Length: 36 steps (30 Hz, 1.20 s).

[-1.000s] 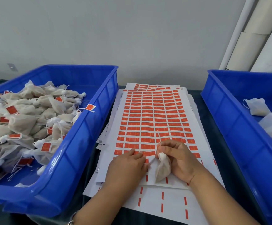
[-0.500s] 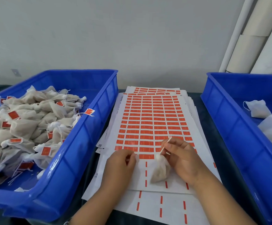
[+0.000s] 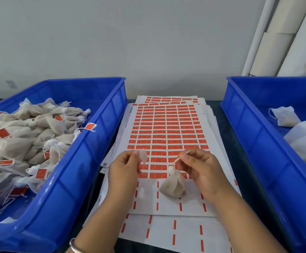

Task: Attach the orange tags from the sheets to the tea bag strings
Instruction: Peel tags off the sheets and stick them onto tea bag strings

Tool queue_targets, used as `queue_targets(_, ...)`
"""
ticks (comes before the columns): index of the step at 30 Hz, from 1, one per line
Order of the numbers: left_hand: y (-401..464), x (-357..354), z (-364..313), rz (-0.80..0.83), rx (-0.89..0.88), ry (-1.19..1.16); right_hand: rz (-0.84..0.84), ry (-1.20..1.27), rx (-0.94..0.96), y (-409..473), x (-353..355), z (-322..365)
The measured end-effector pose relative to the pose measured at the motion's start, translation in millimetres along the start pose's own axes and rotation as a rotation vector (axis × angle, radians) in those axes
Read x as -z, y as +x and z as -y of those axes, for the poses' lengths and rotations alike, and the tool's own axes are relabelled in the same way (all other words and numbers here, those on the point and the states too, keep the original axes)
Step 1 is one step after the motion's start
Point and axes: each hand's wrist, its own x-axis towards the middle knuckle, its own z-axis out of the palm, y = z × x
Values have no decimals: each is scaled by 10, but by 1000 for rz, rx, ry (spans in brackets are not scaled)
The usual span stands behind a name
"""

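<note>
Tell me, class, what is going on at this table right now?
A person is tagging tea bags. The left hand pinches a peeled tag, its pale back showing, lifted off the sheet of orange tags. The right hand pinches the string of a tea bag resting on the sheet. Tagged bags fill the left blue bin.

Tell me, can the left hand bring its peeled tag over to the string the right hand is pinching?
Probably yes. The left hand holds the tag above the sheet, and only open air separates it from the string pinched up by the right hand; the tea bag hangs below.
</note>
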Motion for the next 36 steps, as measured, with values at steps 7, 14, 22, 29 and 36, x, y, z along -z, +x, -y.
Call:
queue_targets(7, -175, -539, -167, 108, -11, -83, -145, -160, 126, -18, 10, 58)
queue_targets(14, -236, -640, -137, 182, 41, -103, -219, -240, 210, -24, 25, 84)
queue_targets(22, -260, -600, -113, 244, 99, -114, -263, -244, 240, 2, 49, 45)
queue_targets(29, -267, -590, -124, 248, 112, -125, -304, -270, 183, -6, 57, 13)
queue_targets(36, -272, -590, -125, 244, 124, -153, -314, -262, 150, 2, 76, 11)
